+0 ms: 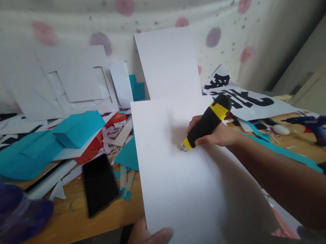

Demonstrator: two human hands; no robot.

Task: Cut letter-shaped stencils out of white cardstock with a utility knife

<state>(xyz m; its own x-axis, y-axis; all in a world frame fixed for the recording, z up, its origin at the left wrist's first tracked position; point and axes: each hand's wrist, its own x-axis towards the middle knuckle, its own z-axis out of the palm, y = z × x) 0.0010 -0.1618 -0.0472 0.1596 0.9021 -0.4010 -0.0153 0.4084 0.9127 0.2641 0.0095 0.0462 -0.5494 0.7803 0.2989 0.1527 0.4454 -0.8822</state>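
A large white foam board (171,185) stands in front of me, tilted across the table's front edge. My left hand (148,240) grips its lower left edge, thumb flat on the front face and the other fingers behind, hidden. In my right hand (212,133) is a black and yellow utility knife (204,126), its handle pointing up to the right. The knife's metal tip touches or nearly touches the middle of the board; the blade itself is too small to make out. A faint line runs on the board below my right hand.
Left on the wooden table (110,221) lie a black phone (100,184), teal sheets (76,129), paper scraps and a purple cap-like object (9,212). A blue glue gun (313,124) and a sheet with black characters (244,99) are at right. White boards (170,61) lean behind.
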